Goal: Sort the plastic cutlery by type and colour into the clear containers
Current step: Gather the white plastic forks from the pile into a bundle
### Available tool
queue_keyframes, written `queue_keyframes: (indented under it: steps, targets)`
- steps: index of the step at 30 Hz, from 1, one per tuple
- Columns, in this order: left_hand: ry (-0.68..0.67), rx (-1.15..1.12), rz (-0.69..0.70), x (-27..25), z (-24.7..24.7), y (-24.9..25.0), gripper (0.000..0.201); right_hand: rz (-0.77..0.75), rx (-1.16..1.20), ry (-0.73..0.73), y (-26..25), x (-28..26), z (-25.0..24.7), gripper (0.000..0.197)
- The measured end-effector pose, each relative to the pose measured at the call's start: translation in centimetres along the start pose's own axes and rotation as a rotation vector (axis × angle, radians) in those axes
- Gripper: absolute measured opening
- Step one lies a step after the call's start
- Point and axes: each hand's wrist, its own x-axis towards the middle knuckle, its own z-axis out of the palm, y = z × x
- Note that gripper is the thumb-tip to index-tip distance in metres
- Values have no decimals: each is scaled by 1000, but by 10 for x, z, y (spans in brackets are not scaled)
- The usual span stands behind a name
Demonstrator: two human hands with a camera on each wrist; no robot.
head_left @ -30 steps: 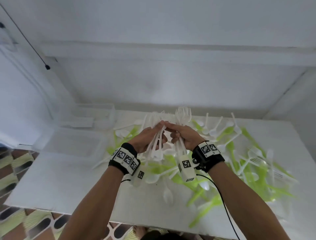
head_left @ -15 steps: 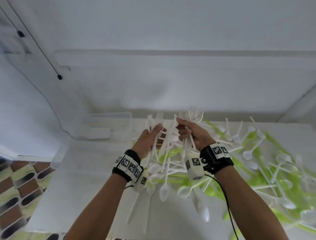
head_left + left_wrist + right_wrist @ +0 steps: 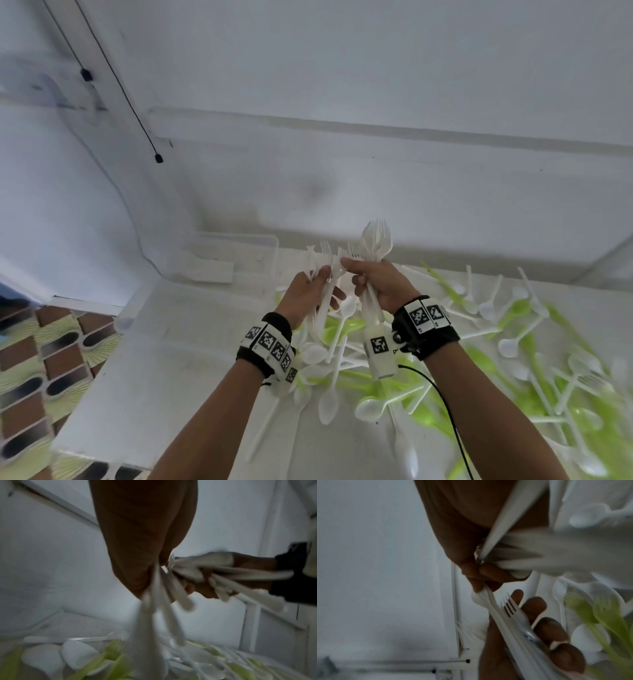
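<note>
Both hands are raised above the white table [image 3: 164, 387], each gripping a bundle of white forks. My left hand [image 3: 310, 291] holds white forks [image 3: 323, 270] whose handles hang down [image 3: 154, 615]. My right hand [image 3: 380, 282] grips a taller bunch of white forks [image 3: 376, 240], and its forefinger and thumb pinch the head of one fork [image 3: 479, 599] in the left bundle. Under the hands lies a pile of white spoons [image 3: 329, 407] and green cutlery [image 3: 428, 418]. Clear containers [image 3: 239, 253] stand at the table's back left.
The cutlery pile spreads over the right half of the table to its right edge [image 3: 582, 394]. A white wall rises behind. A black cable [image 3: 157, 157] hangs at the left. Patterned floor [image 3: 44, 370] shows left of the table. A black wire [image 3: 448, 414] trails from the right wrist.
The head view has swung left and up. Both hands have stayed raised together with their fork bundles, and the right fingers have closed onto a fork in the left bundle.
</note>
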Motion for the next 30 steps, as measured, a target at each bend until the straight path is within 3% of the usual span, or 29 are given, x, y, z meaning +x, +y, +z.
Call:
queue_keyframes:
  steps: [2,4,7,11,16,20,26,30]
  targets:
    - [31,81,4,2,1,-2,55,44,178,-116,-6,1,-6,17]
    - [65,70,-12,3,1,-6,53,72,214,-170,-10,2,-11,27]
    - [90,54,-19,6,4,-11,65,44,116,-110,-7,4,-13,22]
    - [145,-7,-15,4,11,-12,49,-11,-8,17,0,6,-10,26]
    - [168,-156,-124,6,16,-12,35,-112,41,-25,6,3,-10,23]
    - [190,-125,-135,6,19,-13,34,-110,121,-27,10,2,-8,21]
    - [88,-119,-56,4,15,-16,23,5,264,18,14,12,-10,11]
    - [149,-190,61,3,18,-21,24,10,179,111,12,10,-7,20]
